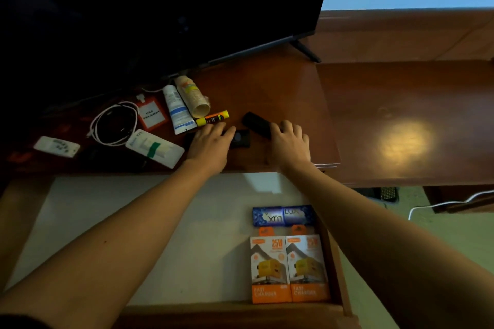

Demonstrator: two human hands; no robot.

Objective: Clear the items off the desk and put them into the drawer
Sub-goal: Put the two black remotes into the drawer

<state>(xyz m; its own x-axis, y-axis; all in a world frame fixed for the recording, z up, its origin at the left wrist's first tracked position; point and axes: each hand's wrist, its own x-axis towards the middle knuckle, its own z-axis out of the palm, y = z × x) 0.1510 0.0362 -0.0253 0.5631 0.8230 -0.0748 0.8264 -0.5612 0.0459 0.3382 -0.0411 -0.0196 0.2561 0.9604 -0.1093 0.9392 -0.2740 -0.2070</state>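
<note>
On the brown desk (280,83) my left hand (209,145) lies over a flat black box (242,139), fingers on its near edge. My right hand (290,145) touches the near end of a long black item (256,123). Beside them lie a yellow-capped tube (212,118), a white tube (177,109), a stack of paper cups (192,96), an orange card holder (151,114), a coiled white cable (115,123) and two white packs (155,147) (56,146). Below, the open drawer (165,235) holds two blue soap boxes (283,216) and two orange charger boxes (290,268).
A dark television (160,8) stands at the back of the desk, its foot (304,49) at the right. A lower wooden surface (406,120) adjoins on the right. A white cable (449,203) runs along the floor.
</note>
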